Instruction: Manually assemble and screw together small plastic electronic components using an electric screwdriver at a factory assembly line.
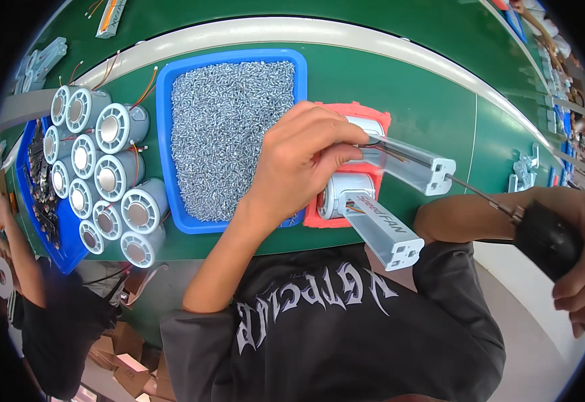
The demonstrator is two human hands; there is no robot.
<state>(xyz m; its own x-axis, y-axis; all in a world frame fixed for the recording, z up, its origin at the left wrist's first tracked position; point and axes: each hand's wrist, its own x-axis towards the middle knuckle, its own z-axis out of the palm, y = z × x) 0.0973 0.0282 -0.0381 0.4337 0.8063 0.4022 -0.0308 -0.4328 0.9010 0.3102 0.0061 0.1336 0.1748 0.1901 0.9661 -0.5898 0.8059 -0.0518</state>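
Note:
My left hand (306,151) is closed in a pinch at the inner end of a pale grey fan handle (416,166); dark wires show by the fingertips. The handle joins a round white fan body (366,125), partly behind the hand. My right hand (583,295), at the far right, grips a black electric screwdriver (548,231). Its long thin bit points left and reaches the handle's outer end face. A second fan body (347,194) with its printed handle (386,231) lies just nearer. Both fans rest in a red holder (381,120).
A blue tray (166,134) full of small screws (232,134) stands left of the holder. Several round white motor units (108,177) with wires stand farther left, beside a blue bin (71,249) of dark parts. A co-worker's arm (21,251) shows at far left.

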